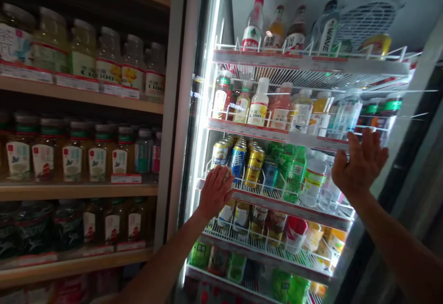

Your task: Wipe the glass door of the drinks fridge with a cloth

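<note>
My left hand (216,192) is raised in front of a lit drinks fridge, over the left end of the can shelf. Its fingers are stretched out and lie nearly flat. A pale patch shows by the fingertips; I cannot make out what it is. Behind that hand stand blue cans (238,158) and gold cans (254,165). My right hand (360,165) is held up at the fridge's right side, fingers spread and nothing in them. Whether either palm touches glass, I cannot tell. Green bottles (296,170) stand between the two hands.
Wooden shelves (79,188) with rows of bottled drinks stand to the left. A bright light strip (207,96) runs down the fridge's left edge. Wire fridge shelves (308,59) hold bottles, cans and tubs. A white fan-like grille (367,22) leans at the top.
</note>
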`<action>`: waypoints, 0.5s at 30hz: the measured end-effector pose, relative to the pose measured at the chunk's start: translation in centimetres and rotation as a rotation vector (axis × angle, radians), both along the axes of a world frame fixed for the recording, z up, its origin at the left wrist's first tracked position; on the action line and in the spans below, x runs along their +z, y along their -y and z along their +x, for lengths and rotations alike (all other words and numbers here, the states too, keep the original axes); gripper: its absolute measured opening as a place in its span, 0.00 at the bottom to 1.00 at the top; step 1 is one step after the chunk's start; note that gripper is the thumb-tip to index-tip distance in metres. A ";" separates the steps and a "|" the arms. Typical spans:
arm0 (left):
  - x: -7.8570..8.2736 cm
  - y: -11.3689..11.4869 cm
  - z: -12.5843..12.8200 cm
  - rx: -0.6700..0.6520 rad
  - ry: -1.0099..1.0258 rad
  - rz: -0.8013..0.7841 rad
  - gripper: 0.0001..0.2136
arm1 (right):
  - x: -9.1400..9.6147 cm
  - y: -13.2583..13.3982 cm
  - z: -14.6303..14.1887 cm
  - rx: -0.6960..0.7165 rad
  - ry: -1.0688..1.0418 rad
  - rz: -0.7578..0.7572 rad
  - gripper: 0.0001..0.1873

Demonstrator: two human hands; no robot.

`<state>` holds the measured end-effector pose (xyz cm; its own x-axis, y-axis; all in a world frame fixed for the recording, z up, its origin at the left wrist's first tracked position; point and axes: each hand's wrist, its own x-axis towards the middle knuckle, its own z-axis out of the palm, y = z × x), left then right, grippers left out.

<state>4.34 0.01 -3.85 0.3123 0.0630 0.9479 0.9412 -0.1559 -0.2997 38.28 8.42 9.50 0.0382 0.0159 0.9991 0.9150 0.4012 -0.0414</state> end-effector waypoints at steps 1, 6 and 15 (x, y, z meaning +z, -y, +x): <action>0.7 -0.2 0.2 -0.001 0.012 0.019 0.23 | 0.0 0.2 0.0 0.002 -0.005 -0.010 0.27; 3.3 -0.7 1.3 0.008 0.174 0.113 0.23 | 0.0 0.1 0.0 0.002 -0.003 0.011 0.27; 5.1 -1.0 -0.2 -0.018 0.146 0.133 0.24 | -0.3 -1.5 0.3 0.005 0.067 0.169 0.28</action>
<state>4.16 1.01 1.26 0.1710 -0.0702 0.9828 0.9736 -0.1414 -0.1795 38.61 9.97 9.20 -0.0280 -0.1530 0.9878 0.9116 0.4016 0.0880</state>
